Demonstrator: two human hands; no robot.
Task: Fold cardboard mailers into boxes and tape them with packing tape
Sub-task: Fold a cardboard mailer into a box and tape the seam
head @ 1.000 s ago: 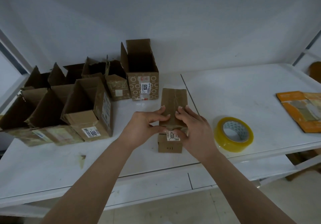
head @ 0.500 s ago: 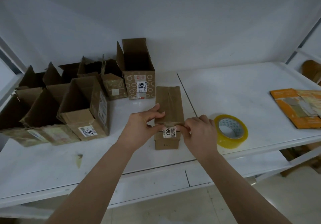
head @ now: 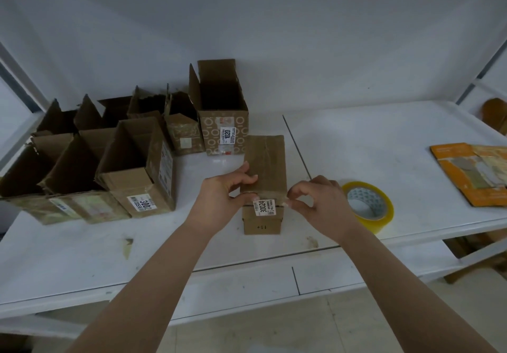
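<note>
Brown cardboard box (head: 264, 166), closed and taped along its top, stands at the centre of the frame on the white desk (head: 384, 138); a white label reading 30024 (head: 265, 206) sits on its near face. Left hand (head: 222, 191) grips the box's near left top edge, thumb and fingers (head: 247, 180) curled round it. Right hand (head: 318, 202) pinches at the box's near right corner with bent fingertips. Yellow roll of packing tape (head: 367, 210) lies flat just right of that hand. Open brown cardboard boxes (head: 137, 171) cluster at centre left. Orange flat mailers (head: 472, 171) lie at the right edge.
</note>
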